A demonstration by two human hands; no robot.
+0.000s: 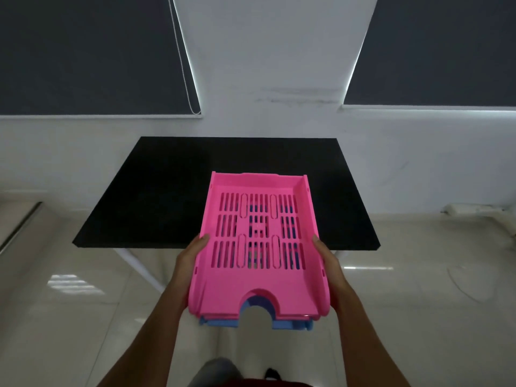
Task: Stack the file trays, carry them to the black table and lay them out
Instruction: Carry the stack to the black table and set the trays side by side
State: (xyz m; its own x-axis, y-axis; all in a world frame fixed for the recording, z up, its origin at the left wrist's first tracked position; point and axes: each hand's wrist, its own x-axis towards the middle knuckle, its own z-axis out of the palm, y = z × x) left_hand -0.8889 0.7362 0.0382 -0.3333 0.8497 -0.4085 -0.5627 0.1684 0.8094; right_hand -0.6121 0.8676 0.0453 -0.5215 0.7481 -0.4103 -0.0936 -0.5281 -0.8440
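1. Stack of file trays, pink tray (258, 247) on top and blue tray (290, 325) beneath, is held in the air, far end over the near edge of the black table (156, 191).
2. Left hand (187, 261) and right hand (331, 263) clamp the stack's side walls.
3. Judgement: keep the stack level, squeeze evenly, clear the table edge, then lower flat before separating trays.

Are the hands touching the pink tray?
Touching. The head view shows the left hand and right hand pressed against the pink tray's two sides, holding the stack.
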